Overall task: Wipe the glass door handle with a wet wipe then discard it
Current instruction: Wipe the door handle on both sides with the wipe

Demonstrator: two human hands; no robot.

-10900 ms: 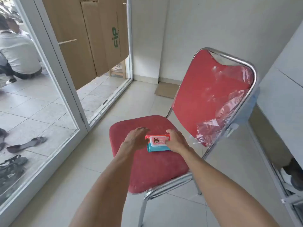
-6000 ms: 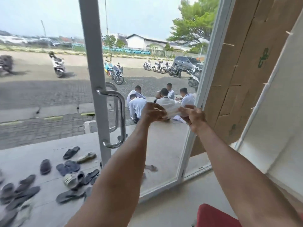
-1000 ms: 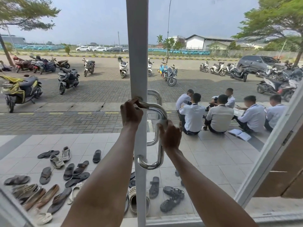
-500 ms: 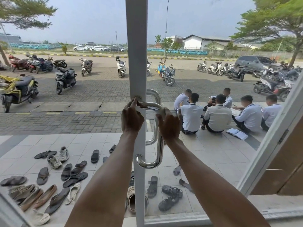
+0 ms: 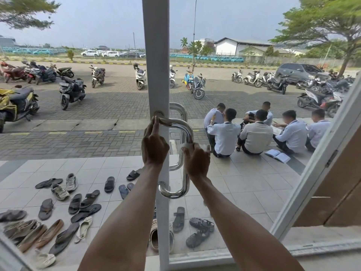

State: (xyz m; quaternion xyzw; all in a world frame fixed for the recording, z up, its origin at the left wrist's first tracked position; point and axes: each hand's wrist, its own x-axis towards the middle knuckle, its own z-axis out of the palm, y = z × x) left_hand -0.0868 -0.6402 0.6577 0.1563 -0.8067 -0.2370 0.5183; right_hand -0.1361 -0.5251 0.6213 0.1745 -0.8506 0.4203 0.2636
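Note:
A chrome D-shaped door handle (image 5: 175, 194) is fixed to the white frame (image 5: 156, 55) of the glass door. My right hand (image 5: 196, 160) is wrapped round the handle's upright bar at mid height. A white wet wipe (image 5: 186, 147) is pressed between its fingers and the bar, and only an edge of the wipe shows. My left hand (image 5: 154, 146) is raised beside the frame, with its fingertips holding the handle's top arm where it meets the frame.
A second matching handle (image 5: 180, 112) sits on the outer side of the glass. Outside are several sandals and shoes (image 5: 78, 202) on the tiled porch, several seated people (image 5: 256, 133), and parked motorbikes. Brown cardboard (image 5: 336, 196) covers the right panel.
My right hand slid with the wipe up to the handle's top bend, then back down the upright bar. My left hand stays at the top arm, its fingers straighter.

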